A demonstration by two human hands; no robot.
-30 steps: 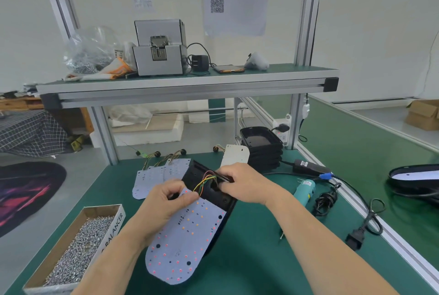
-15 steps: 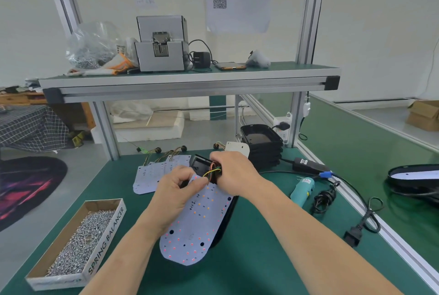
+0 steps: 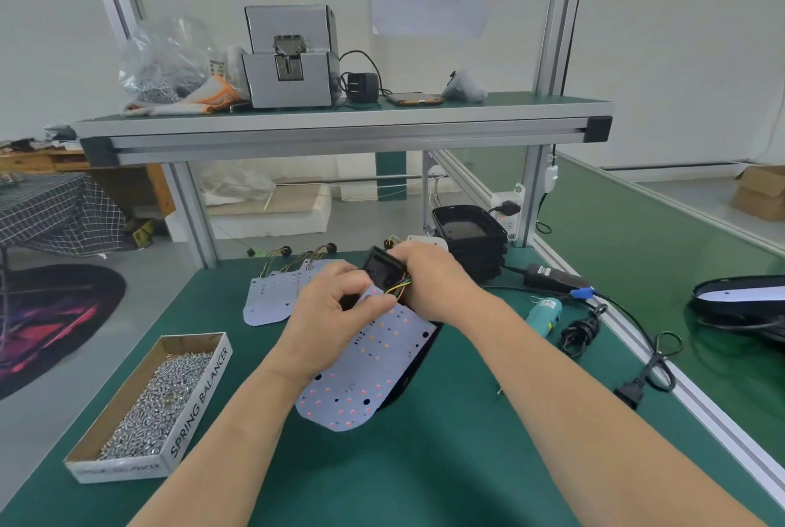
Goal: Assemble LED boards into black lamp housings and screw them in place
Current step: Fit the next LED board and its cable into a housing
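A white LED board (image 3: pixel 365 373) dotted with red and yellow LEDs lies tilted over a black lamp housing (image 3: pixel 420 361) on the green table. My left hand (image 3: pixel 331 314) pinches the board's upper edge. My right hand (image 3: pixel 433 276) grips the housing's far end, where coloured wires (image 3: pixel 397 288) run from the board into it. More LED boards (image 3: pixel 272 297) with wired connectors lie behind my left hand. A stack of empty black housings (image 3: pixel 467 233) stands at the back.
An open cardboard box of screws (image 3: pixel 148 407) sits front left. A teal electric screwdriver (image 3: pixel 543 314), its power adapter (image 3: pixel 552 278) and a coiled cable (image 3: pixel 582 331) lie to the right. Another housing (image 3: pixel 743 301) rests on the neighbouring bench. An overhead shelf holds a screw feeder (image 3: pixel 291 59).
Both hands have carried the board and housing farther from me. The board has settled lower over the housing, and my right hand has closed round the housing's far end and the wires.
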